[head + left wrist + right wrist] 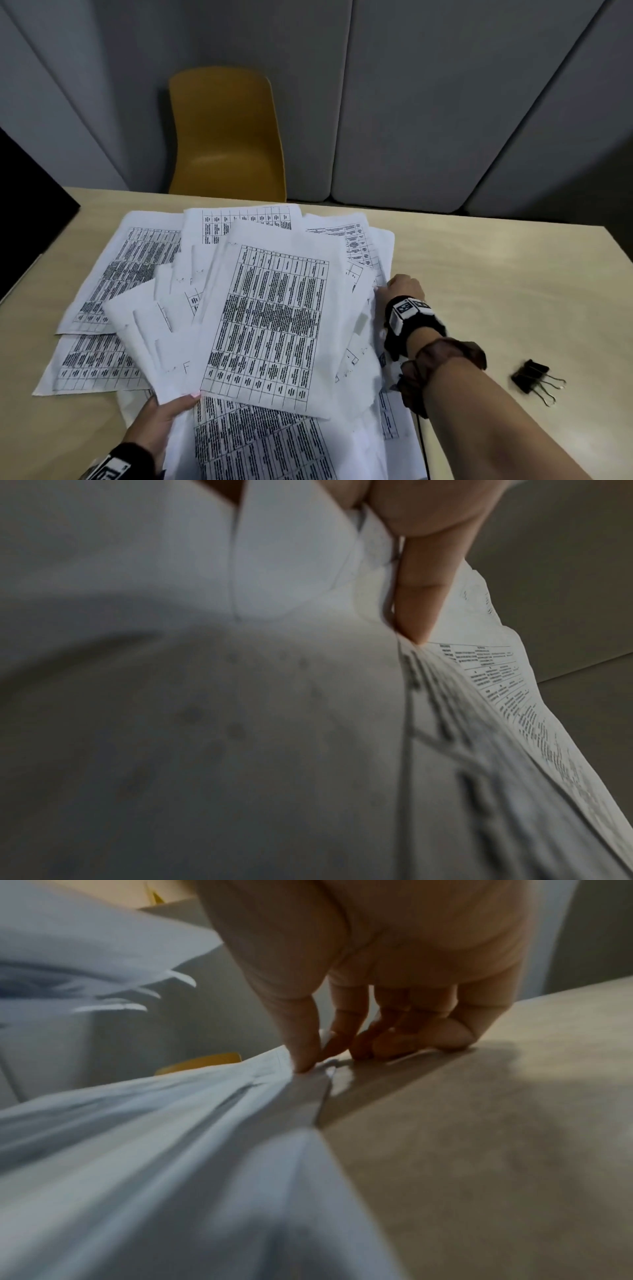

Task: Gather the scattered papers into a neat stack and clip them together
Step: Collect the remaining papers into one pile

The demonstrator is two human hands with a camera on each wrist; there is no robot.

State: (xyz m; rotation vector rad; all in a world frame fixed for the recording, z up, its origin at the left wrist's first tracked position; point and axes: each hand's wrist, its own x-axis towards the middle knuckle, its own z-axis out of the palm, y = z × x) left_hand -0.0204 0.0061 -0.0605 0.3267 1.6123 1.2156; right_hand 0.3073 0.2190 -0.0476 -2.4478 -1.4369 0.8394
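The left hand (pixel 156 423) pinches a fanned bundle of papers (pixel 274 325) above the table (pixel 496 267); the right hand (pixel 406 289) pinches a sheet's edge, and should slide it squarely under the bundle before reaching the binder clips (pixel 534 377)

I'm looking at white papers (pixel 274 325) printed with dense black table grids, lying on my pale beige wood-grain table (pixel 496 274); black binder clips (pixel 529 375) right, mustard-yellow chair (pixel 226 137) far.
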